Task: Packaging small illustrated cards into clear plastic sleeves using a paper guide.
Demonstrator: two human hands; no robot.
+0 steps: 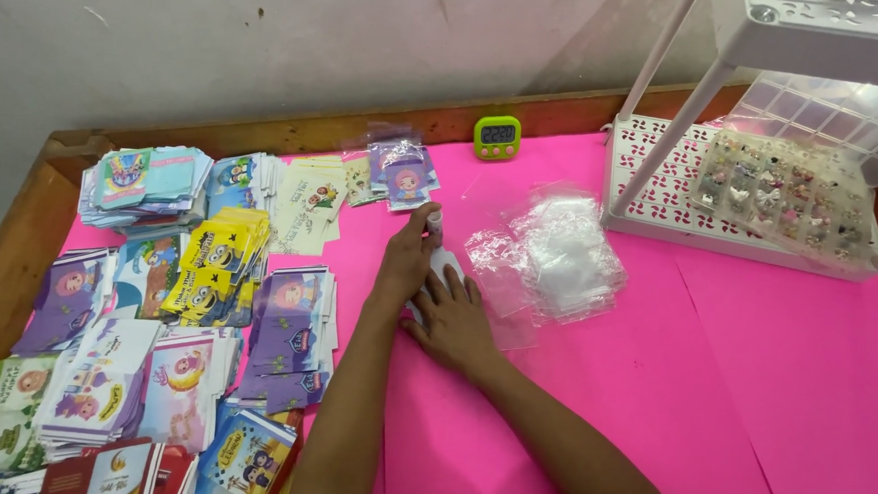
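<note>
Where the pink table [752, 394] meets its wooden left edge, stacks of small cartoon-printed cards [155, 312] are spread out, roughly a dozen piles, though an exact count cannot be made because they overlap. Further in, at the far side, two clear-wrapped card packets [403, 173] are seen lying together. Moving right, the left hand [405, 260] is closed around a small white tube [434, 223], held upright just above the table. Just beside it, the right hand [455, 318] is laid flat, fingers spread, pressing down on a small white card [445, 265] whose far edge is touched by the left hand. One green digital timer [497, 137] is stood at the far edge. To the right of the hands, one loose heap of clear plastic bags [554, 253] is piled. At the far right, one white perforated rack [663, 179] is set, and one clear compartment box of small trinkets [787, 195] is rested on it.
</note>
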